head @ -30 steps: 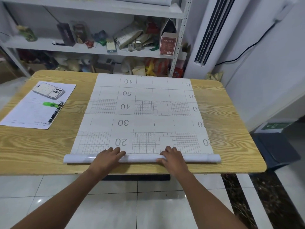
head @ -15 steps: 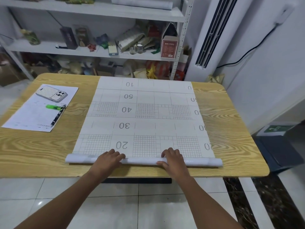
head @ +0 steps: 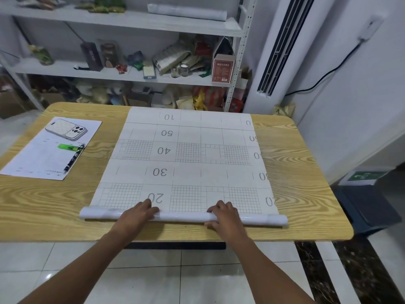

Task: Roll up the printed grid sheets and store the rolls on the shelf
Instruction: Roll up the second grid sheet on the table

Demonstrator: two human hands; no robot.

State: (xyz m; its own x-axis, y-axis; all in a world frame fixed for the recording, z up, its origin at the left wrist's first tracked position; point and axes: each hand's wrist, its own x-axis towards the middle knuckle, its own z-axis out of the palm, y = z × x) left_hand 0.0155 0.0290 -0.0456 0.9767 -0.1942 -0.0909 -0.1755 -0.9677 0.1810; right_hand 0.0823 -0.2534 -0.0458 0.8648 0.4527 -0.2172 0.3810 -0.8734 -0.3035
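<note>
A printed grid sheet with numbers 10 to 50 lies flat across the wooden table. Its near end is wound into a glossy white roll running left to right close to the table's front edge. My left hand rests on the roll left of centre, fingers curled over its top. My right hand grips the roll right of centre. A finished white roll lies on the top board of the white shelf behind the table.
On the table's left lies a paper form with a phone, a green highlighter and a pen. The shelf's lower boards are cluttered with boxes and jars. A standing air conditioner is at the right, a dark bin beside the table.
The roll has advanced a little farther over the sheet toward the 20 row, both hands staying on it. The camera has tilted, showing more of the top shelf.
</note>
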